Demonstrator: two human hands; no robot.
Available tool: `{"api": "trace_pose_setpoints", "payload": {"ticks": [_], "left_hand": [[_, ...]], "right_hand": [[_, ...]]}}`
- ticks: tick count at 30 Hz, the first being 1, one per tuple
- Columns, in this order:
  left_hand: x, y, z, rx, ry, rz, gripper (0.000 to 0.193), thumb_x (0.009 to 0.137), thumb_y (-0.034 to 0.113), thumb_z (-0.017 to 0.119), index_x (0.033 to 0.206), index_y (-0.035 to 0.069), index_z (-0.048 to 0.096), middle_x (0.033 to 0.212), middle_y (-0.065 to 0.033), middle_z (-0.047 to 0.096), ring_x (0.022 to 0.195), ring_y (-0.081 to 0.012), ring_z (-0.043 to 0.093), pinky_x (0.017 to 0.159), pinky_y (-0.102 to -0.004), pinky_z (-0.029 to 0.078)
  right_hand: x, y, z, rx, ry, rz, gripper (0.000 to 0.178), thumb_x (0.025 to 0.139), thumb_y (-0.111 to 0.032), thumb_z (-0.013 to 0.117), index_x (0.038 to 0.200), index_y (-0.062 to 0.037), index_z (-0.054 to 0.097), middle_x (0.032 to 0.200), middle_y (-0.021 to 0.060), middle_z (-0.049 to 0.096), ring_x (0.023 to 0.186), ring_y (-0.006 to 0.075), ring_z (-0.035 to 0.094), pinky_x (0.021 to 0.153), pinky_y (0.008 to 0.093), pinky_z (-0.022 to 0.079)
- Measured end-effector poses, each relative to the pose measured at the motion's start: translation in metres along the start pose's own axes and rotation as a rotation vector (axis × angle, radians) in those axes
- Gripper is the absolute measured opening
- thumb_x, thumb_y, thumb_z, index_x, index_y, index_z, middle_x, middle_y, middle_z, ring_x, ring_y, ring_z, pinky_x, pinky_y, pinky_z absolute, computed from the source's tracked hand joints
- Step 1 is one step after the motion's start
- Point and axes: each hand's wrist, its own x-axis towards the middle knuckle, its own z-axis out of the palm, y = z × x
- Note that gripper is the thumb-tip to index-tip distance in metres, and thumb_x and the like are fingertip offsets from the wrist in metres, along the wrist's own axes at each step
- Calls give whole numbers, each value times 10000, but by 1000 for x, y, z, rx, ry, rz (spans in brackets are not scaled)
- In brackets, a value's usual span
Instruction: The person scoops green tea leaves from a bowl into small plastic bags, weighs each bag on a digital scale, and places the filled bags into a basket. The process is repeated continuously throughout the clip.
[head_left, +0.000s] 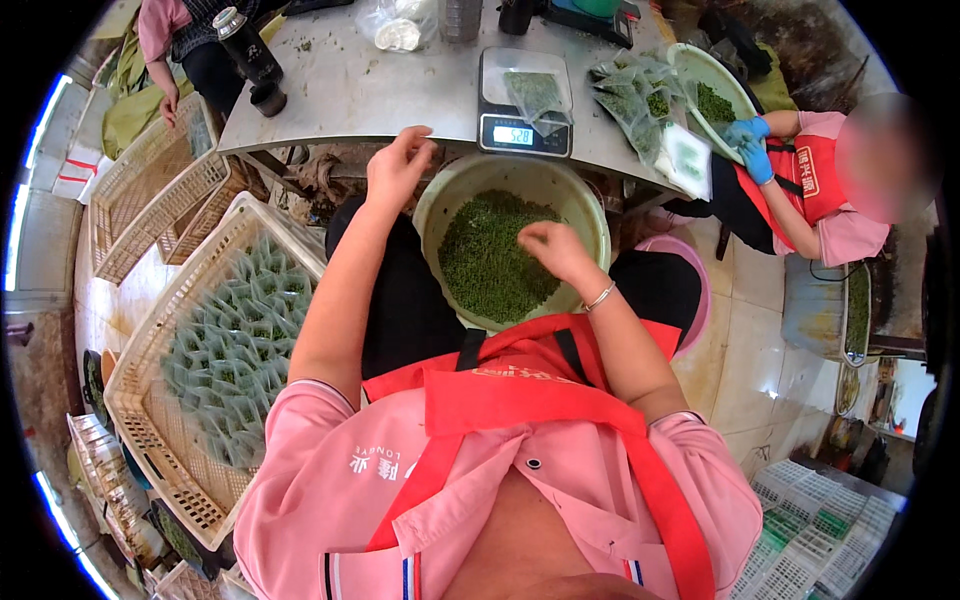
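My left hand is raised by the near edge of the metal table, fingers loosely bent and apart, with nothing seen in it. Over a round pale basin on the right, my right hand has its fingertips bunched together; whatever they hold is hidden. Small green peppercorn-like grains fill the bottom of the basin, which stands between my knees. On the table beyond, a digital scale with a lit display bears a clear bag of green grains.
A plastic crate at left holds many filled clear bags. More bags lie on the metal table. At right, a co-worker's blue-gloved hands hold a tilted basin. A dark flask stands far left.
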Motion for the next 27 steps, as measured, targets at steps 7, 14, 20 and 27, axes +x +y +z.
{"api": "trace_pose_setpoints", "payload": {"ticks": [7, 14, 20, 27], "left_hand": [[-11, 4, 19, 71, 64, -7, 258, 841, 235, 613, 1070, 116, 606, 907, -40, 688, 773, -180, 666, 708, -299, 503], [-5, 20, 21, 224, 24, -52, 271, 838, 308, 642, 1045, 133, 622, 902, -84, 677, 833, -237, 655, 730, -339, 502], [24, 13, 34, 565, 369, 420, 513, 758, 267, 688, 1207, 91, 514, 1059, -114, 625, 968, -258, 587, 966, -417, 351], [14, 11, 47, 422, 112, 50, 423, 783, 232, 624, 1193, 205, 527, 768, -130, 652, 703, -335, 630, 600, -405, 484]], "right_hand": [[60, -45, -44, 70, 537, -83, 299, 854, -165, 551, 1127, -49, 585, 1225, 123, 554, 825, 280, 626, 739, 353, 497], [144, -26, -59, -382, 392, 4, 192, 791, -84, 529, 975, -63, 580, 1274, 147, 476, 911, 344, 600, 742, 414, 510], [128, -135, -82, -625, 94, -338, 147, 743, -108, 568, 827, -35, 663, 933, 145, 614, 778, 302, 649, 658, 409, 524], [148, -119, -29, -633, -46, -326, 127, 708, -112, 601, 788, -34, 661, 943, 130, 603, 778, 294, 651, 631, 384, 527]]}}
